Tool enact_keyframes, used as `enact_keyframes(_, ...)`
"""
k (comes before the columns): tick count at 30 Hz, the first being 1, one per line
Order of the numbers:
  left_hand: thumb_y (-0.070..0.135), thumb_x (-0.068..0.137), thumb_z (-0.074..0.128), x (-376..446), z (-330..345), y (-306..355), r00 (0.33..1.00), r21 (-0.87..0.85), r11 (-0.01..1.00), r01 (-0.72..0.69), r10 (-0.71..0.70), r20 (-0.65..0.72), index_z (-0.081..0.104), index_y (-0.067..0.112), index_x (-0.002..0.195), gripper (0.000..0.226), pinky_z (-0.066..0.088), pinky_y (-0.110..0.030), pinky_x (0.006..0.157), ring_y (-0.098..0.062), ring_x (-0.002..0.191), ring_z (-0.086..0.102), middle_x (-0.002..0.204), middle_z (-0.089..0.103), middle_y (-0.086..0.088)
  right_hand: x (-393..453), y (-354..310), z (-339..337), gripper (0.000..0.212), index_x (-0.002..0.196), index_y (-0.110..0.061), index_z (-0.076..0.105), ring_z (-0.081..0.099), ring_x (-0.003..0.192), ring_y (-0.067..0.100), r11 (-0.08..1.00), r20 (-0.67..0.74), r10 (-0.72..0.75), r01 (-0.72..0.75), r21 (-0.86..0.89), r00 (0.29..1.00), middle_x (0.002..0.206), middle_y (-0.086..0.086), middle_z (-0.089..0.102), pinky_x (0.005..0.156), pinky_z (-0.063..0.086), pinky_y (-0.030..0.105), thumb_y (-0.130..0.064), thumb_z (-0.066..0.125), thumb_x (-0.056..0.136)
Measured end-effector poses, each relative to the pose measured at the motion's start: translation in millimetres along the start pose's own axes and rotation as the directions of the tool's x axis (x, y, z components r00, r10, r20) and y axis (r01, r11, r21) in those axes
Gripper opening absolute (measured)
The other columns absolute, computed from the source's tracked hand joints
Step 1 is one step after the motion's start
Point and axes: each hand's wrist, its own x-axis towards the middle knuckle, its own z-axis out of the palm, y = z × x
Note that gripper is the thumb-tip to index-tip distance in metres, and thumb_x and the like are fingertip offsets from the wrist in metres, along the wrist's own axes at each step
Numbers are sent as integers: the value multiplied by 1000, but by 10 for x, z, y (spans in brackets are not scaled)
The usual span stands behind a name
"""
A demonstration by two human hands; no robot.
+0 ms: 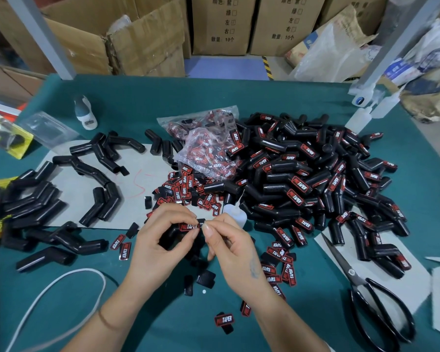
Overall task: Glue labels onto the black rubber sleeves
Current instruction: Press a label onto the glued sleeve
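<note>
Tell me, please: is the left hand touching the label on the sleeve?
Touching. The head view shows the left hand fingertips pressing on the label on the held sleeve.

On the bench (290, 97), bare sleeves (94, 174) lie left, labelled sleeves (315, 179) heaped right, the label bag (208, 146) between them; scissors (366, 295) lie near right, cartons (148, 39) behind.
</note>
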Motion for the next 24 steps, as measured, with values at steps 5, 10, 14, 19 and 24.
enact_keyframes(5,20,92,72,-8,10,-8,1000,-28,999,26,-26,-1,72,21,97,6,56,-42,85,-23,102,67,104,67,8,3,1,5,48,76,-55,64,53,69,3,1000,-4,2,-2,2,1000,85,-18,51,69,47,21,-20,54,108)
enact_keyframes(10,22,91,73,-23,0,-18,996,-78,993,87,-88,-3,74,15,96,9,58,-58,70,-26,101,66,104,68,5,4,-16,3,45,76,-54,65,52,70,4,1000,-10,-8,8,7,1000,85,-16,50,68,46,21,-24,54,108)
enact_keyframes(14,23,91,74,-15,-5,-1,996,-88,992,86,-87,-9,74,16,95,8,57,-55,70,-25,100,67,104,69,6,3,-20,11,42,77,-52,65,52,69,5,1000,-14,-15,15,22,1000,85,-12,50,67,45,23,-24,54,106)
enact_keyframes(19,23,91,75,-16,-6,-1,997,-94,993,71,-73,-16,74,18,95,6,57,-53,70,-26,101,67,104,69,6,-5,-30,9,41,79,-52,67,53,70,4,1000,-14,-16,17,26,1000,85,-13,50,67,46,20,-23,55,106)
enact_keyframes(24,22,91,75,-8,-11,-7,999,-109,993,52,-53,-7,75,30,98,10,57,-53,72,-25,100,67,104,69,8,-13,-50,13,36,80,-51,68,52,73,4,999,-15,-28,29,32,999,85,-12,50,67,46,17,-29,55,105)
